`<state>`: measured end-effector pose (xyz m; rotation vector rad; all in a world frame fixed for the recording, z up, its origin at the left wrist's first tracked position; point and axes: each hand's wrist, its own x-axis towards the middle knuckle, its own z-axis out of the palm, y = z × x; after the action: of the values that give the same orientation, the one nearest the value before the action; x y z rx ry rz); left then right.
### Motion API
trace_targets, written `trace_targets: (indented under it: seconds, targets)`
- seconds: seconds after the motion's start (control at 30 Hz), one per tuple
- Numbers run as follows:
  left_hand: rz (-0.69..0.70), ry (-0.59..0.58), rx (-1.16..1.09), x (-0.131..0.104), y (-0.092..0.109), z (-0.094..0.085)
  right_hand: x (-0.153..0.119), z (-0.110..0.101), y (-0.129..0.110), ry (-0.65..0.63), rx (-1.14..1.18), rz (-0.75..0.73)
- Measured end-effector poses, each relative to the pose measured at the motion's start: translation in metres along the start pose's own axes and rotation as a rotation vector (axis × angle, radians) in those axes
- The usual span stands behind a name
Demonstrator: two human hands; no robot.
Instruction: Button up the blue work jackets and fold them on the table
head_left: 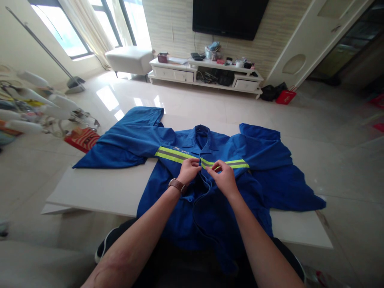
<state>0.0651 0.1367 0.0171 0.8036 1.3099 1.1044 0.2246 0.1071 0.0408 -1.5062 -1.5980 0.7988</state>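
Observation:
A blue work jacket (177,138) with a yellow-green and grey reflective stripe across the chest lies spread over a low white table (99,190), its sleeves out to both sides. My left hand (190,170), with a brown-strapped watch (178,185) at the wrist, pinches the jacket's front edge at the stripe. Just to the right, my right hand (223,176) has thumb and finger closed on the other front edge. Above the hands the collar (202,136) lies at the top. Below them the front hangs apart toward my lap. Any button under my fingertips is hidden.
Ahead stands a white TV cabinet (174,74) with small items on it, below a wall-mounted television (229,18). A white padded bench (130,60) is by the window. At left are a rack with white thread cones (25,127) and a red striped item (82,139).

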Motion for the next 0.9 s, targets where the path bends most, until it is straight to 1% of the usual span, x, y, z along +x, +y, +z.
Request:
trace_targets:
  seconds: [0.03,0.1,0.2,0.3,0.4,0.47,0.63,0.77,0.9]
  targets:
    - [0.001,-0.009,-0.014,-0.002,0.001,-0.001,0.001,0.001,0.001,-0.005,-0.044,-0.043]
    - [0.000,-0.034,-0.041,-0.004,0.003,-0.002,0.000,0.002,0.001,-0.054,-0.122,-0.115]
    - [0.002,-0.088,-0.065,-0.008,0.004,-0.004,-0.003,0.004,-0.001,-0.116,-0.214,-0.179]
    - [0.027,-0.146,-0.056,-0.012,0.003,-0.005,-0.006,0.004,-0.008,-0.154,-0.252,-0.248]
    - [0.045,-0.179,-0.047,-0.014,0.001,-0.006,-0.007,0.004,-0.013,-0.197,-0.284,-0.305]
    - [0.041,-0.192,-0.040,-0.015,0.001,-0.006,-0.006,0.005,-0.013,-0.178,-0.268,-0.295]
    - [-0.008,-0.207,-0.013,-0.016,0.006,-0.007,0.001,0.005,-0.001,-0.027,-0.254,-0.216]
    - [-0.035,-0.195,-0.006,-0.017,0.008,-0.007,0.003,0.002,0.005,-0.049,-0.267,-0.190]
    - [-0.051,-0.175,0.037,-0.018,0.007,-0.007,0.000,0.003,0.000,-0.098,-0.333,-0.164]
